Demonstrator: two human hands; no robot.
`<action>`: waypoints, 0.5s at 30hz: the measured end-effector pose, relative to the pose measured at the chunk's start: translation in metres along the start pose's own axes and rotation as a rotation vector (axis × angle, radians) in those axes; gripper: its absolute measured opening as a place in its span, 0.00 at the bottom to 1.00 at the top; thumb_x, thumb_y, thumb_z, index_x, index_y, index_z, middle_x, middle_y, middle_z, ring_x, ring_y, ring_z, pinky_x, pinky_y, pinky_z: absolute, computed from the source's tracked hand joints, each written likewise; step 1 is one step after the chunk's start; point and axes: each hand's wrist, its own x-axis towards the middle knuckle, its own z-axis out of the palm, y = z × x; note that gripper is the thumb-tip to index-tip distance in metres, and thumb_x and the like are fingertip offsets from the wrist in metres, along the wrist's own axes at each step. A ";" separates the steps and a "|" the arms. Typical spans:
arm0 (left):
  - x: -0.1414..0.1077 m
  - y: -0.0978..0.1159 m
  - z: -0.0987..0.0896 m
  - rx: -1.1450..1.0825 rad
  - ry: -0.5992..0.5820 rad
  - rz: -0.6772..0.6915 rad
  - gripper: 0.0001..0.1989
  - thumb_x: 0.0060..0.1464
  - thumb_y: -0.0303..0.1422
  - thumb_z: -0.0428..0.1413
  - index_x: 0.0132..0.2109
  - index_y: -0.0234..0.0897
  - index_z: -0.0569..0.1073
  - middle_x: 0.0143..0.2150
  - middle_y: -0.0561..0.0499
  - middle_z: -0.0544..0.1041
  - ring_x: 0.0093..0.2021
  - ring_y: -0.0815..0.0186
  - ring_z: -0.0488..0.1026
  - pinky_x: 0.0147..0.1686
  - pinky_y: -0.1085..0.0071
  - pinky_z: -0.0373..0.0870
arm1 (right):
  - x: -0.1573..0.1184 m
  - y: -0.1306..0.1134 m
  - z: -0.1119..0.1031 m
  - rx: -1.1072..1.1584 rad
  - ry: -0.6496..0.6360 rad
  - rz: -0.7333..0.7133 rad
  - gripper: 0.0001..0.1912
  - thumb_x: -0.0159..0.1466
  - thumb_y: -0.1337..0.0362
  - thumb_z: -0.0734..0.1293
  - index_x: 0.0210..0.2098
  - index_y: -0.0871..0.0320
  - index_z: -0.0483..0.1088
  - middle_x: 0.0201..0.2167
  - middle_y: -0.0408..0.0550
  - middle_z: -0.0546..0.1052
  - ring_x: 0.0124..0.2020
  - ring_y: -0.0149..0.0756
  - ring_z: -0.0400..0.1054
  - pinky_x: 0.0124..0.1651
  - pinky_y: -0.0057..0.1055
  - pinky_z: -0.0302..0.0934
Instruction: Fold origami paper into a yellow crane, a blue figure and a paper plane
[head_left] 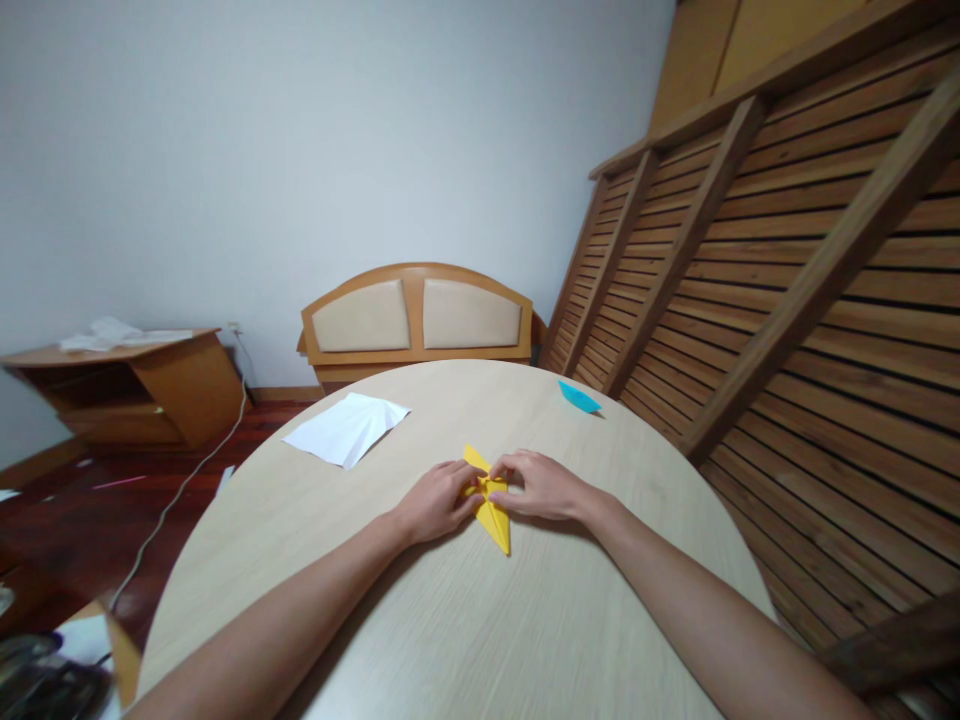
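Observation:
A folded piece of yellow paper (493,522), pointed at both ends, lies on the round pale wooden table (420,630) between my hands. My left hand (442,500) grips its left edge, with thumb and fingers closed at the middle folds. From the other side, my right hand (544,487) pinches the paper's right edge near its centre. The fingertips of both hands almost meet and partly cover the middle of the paper. One tip points away from me, the other toward me.
A creased white sheet (349,428) lies at the table's left. Toward the far right edge sits a small folded blue paper boat (578,397). Slatted wooden panels (720,300) lean along the right side. A cabinet (150,390) and a cable (187,480) are at left.

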 end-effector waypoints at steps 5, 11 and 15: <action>0.000 0.005 -0.001 -0.050 0.015 -0.063 0.14 0.62 0.36 0.49 0.51 0.39 0.71 0.45 0.47 0.77 0.45 0.64 0.73 0.47 0.68 0.68 | 0.000 -0.003 0.001 0.005 0.001 -0.001 0.20 0.60 0.49 0.68 0.44 0.57 0.76 0.37 0.49 0.78 0.37 0.38 0.69 0.40 0.31 0.59; 0.001 0.006 0.001 -0.112 0.066 -0.134 0.14 0.60 0.39 0.51 0.48 0.38 0.73 0.44 0.47 0.76 0.43 0.64 0.73 0.45 0.69 0.68 | 0.001 -0.001 0.001 0.006 -0.018 -0.006 0.15 0.61 0.55 0.67 0.42 0.57 0.77 0.34 0.48 0.78 0.35 0.36 0.69 0.39 0.30 0.58; 0.002 0.006 0.000 -0.105 0.057 -0.150 0.12 0.57 0.35 0.52 0.46 0.37 0.74 0.41 0.48 0.76 0.40 0.65 0.72 0.43 0.69 0.68 | 0.000 0.001 0.000 -0.011 -0.031 -0.016 0.13 0.61 0.60 0.67 0.43 0.55 0.76 0.36 0.48 0.79 0.36 0.36 0.69 0.40 0.30 0.58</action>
